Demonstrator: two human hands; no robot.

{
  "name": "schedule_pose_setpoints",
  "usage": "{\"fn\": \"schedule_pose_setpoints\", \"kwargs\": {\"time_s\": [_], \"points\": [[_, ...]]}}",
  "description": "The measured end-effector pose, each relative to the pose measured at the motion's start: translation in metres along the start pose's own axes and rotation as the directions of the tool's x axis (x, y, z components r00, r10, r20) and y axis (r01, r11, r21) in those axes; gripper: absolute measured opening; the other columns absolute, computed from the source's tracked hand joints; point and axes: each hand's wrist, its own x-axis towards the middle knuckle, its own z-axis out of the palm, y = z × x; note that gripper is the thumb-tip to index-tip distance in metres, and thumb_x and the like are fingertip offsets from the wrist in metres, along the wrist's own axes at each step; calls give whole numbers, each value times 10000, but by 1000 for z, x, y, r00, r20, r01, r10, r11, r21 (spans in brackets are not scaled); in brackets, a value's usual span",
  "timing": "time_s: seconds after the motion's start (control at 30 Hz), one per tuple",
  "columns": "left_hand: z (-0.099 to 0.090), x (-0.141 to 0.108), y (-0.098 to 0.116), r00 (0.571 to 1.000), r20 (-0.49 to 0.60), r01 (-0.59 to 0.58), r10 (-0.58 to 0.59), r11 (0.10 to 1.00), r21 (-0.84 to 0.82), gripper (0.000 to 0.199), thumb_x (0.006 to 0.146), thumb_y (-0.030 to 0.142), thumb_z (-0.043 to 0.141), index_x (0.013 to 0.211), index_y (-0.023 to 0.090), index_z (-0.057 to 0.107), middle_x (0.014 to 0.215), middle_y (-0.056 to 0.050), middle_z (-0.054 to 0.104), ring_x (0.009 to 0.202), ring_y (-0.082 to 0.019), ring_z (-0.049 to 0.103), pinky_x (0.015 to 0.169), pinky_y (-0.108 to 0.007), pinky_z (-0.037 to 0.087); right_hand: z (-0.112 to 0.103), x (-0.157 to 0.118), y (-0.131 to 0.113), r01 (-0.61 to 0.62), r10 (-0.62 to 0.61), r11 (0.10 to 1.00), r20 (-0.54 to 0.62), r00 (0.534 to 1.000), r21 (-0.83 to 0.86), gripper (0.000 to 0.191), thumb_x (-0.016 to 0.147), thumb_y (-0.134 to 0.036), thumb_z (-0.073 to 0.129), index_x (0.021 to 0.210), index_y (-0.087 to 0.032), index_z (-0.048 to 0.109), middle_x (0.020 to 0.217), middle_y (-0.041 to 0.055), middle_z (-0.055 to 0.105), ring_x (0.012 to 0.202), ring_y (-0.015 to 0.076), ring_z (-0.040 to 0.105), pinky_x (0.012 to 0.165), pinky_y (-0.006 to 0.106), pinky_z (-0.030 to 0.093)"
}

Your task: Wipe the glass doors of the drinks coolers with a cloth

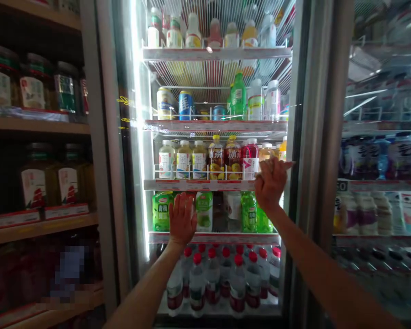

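A tall drinks fridge stands before me, with faint reflections on its glass door (205,201). My left hand (182,218) is raised flat with fingers stretched out, in front of the green bottles (163,212) on the lower shelf; whether it touches the glass I cannot tell. Higher up, my right hand (271,183) is bent with its fingers curled, near the red-pink bottle (250,160) at the right of the middle shelf. A pale pointed edge (289,164) sticks out to the right of that hand; what it belongs to is unclear.
Metal door frames (329,137) flank the glass on the right. Red-capped bottles (197,283) fill the fridge's bottom. Another fridge with bottles (402,157) is at the right. Wooden shelves (37,125) with large jars (34,87) run along the left.
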Motion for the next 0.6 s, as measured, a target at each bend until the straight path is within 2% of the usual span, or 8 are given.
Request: {"fn": "schedule_pose_setpoints", "kwargs": {"time_s": [0.1,0.17,0.23,0.3,0.37,0.47,0.53,0.6], "points": [[-3,1,0,1000,4,-7,6,1000,26,596,856,223,419,1414,172,214,1468,-135,249,1381,-241,133,1112,-474,146,14,-19,-54,157,-176,980,168,970,120,496,812,-166,427,1307,-201,444,1445,68,339,1363,260,221,1083,508,259],[-6,1,-1,1000,27,-8,7,999,35,592,858,222,415,1413,177,214,1467,-135,254,1380,-240,137,1109,-478,156,21,-32,-87,303,-355,929,277,893,213,520,805,-167,444,1322,-216,422,1437,40,366,1377,238,190,1110,487,224],[-7,1,-3,999,50,-17,15,999,36,586,858,216,408,1411,179,220,1465,-134,260,1381,-237,134,1110,-475,159,25,-37,-101,420,-495,864,320,808,277,521,800,-180,463,1317,-241,427,1432,7,379,1385,219,167,1131,472,179],[-7,0,-4,998,55,-30,28,999,31,583,856,210,400,1411,179,222,1465,-132,262,1382,-236,129,1111,-472,156,23,-33,-90,469,-538,840,321,779,272,503,810,-196,463,1309,-255,436,1428,-5,385,1385,206,168,1139,467,145],[-5,-2,-5,999,38,-34,33,999,22,582,853,211,400,1408,177,230,1465,-131,263,1383,-237,125,1113,-468,152,17,-18,-62,422,-459,888,275,845,183,484,830,-210,446,1312,-256,434,1425,10,390,1382,208,184,1132,480,135],[-6,-3,-5,999,25,-33,33,999,10,568,845,218,415,1393,173,271,1455,-127,289,1384,-235,130,1116,-451,150,11,15,-15,170,-170,985,125,977,9,481,833,-220,424,1314,-236,438,1442,54,355,1376,256,197,1092,527,184],[-10,0,-7,998,36,-41,41,999,1,537,843,226,424,1369,188,323,1435,-116,334,1377,-232,167,1118,-445,147,11,31,-1,24,-23,999,31,999,-40,476,820,-214,422,1294,-222,465,1445,74,339,1363,289,221,1061,550,227],[-16,10,-12,998,48,-49,49,999,-8,484,849,240,423,1330,212,386,1408,-103,380,1356,-227,234,1117,-446,145,15,34,-9,-3,3,1000,5,1000,-28,471,810,-200,424,1277,-217,483,1443,77,338,1353,295,241,1047,552,257]]}}
